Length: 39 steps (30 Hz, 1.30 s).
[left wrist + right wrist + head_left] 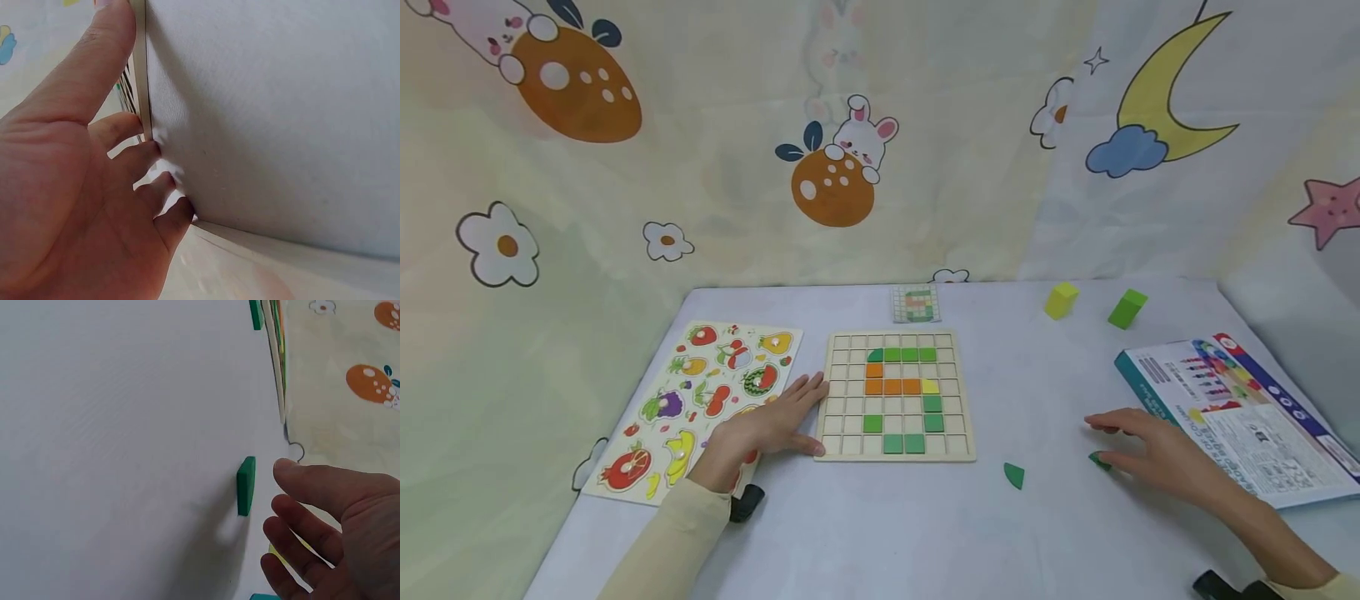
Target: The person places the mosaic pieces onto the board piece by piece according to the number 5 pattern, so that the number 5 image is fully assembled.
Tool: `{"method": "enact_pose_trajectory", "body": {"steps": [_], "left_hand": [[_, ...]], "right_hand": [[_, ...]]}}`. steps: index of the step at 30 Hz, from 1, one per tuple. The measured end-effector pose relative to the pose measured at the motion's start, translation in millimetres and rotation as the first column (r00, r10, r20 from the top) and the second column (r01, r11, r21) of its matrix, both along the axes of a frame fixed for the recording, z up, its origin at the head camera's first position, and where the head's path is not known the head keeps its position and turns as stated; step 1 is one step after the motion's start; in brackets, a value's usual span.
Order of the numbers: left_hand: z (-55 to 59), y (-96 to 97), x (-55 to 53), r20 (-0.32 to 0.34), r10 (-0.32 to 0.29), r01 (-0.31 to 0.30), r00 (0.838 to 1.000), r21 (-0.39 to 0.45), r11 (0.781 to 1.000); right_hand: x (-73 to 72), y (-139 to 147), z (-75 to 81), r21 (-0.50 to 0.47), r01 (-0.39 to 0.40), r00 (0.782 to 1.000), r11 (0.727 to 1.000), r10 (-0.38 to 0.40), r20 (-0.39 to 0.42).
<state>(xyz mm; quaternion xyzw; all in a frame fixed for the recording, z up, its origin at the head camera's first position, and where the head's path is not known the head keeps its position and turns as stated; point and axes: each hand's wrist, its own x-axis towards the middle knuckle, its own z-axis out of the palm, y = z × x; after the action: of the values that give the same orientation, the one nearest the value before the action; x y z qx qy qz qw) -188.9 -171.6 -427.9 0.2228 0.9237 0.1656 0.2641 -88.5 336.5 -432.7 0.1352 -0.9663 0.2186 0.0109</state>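
A wooden grid board (895, 457) lies mid-table, with green, orange and yellow pieces set in some squares. My left hand (767, 423) rests at its left edge, thumb and fingertips touching the frame; in the left wrist view the fingers (175, 219) reach the board's side. Over the table at right, my right hand (1165, 454) hovers with fingers loosely bent, holding nothing. Just below its thumb lies a small green piece (1100, 461); the right wrist view shows this green piece (246, 485) apart from the fingertips. Another green quarter-round piece (1013, 475) lies between it and the board.
A fruit puzzle board (655, 454) lies left, partly under my left forearm. A printed box (1262, 417) sits at right, beside my right forearm. Toward the back are a pattern card (916, 303), a yellow block (1061, 301) and a green block (1127, 309). A patterned cloth hangs behind.
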Motion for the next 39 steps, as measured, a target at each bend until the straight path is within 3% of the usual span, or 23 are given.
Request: {"method": "enact_pose_trajectory", "body": {"steps": [7, 11, 18, 24, 30, 39], "left_hand": [[0.9, 0.1, 0.7, -0.004, 0.005, -0.005, 1.000, -0.001, 1.000], [0.1, -0.1, 0.5, -0.005, 0.001, -0.001, 1.000, 0.003, 1.000], [-1.1, -1.8, -0.4, -0.008, -0.002, 0.002, 1.000, 0.011, 1.000], [-1.7, -2.1, -0.4, -0.006, 0.002, -0.002, 1.000, 0.010, 1.000], [-2.3, -1.9, -1.3, -0.007, -0.009, 0.009, 1.000, 0.010, 1.000], [-2.1, -2.0, -2.0, -0.002, -0.011, 0.011, 1.000, 0.025, 1.000]], "right_hand": [[11.8, 11, -8.4, -0.061, -0.001, 0.997, 0.998, 0.005, 0.080], [16.7, 8, -11.3, -0.102, 0.008, 0.996, 0.995, 0.000, 0.086], [20.1, 1, -10.9, -0.177, -0.091, 0.993, 0.980, 0.102, 0.052], [15.0, -1, -10.8, -0.110, -0.075, 0.997, 0.991, 0.073, -0.026], [10.7, -2, -12.4, -0.068, -0.107, 0.994, 0.992, 0.106, -0.012], [8.8, -14, -16.9, -0.105, -0.143, 0.989, 0.984, 0.137, -0.059]]}}
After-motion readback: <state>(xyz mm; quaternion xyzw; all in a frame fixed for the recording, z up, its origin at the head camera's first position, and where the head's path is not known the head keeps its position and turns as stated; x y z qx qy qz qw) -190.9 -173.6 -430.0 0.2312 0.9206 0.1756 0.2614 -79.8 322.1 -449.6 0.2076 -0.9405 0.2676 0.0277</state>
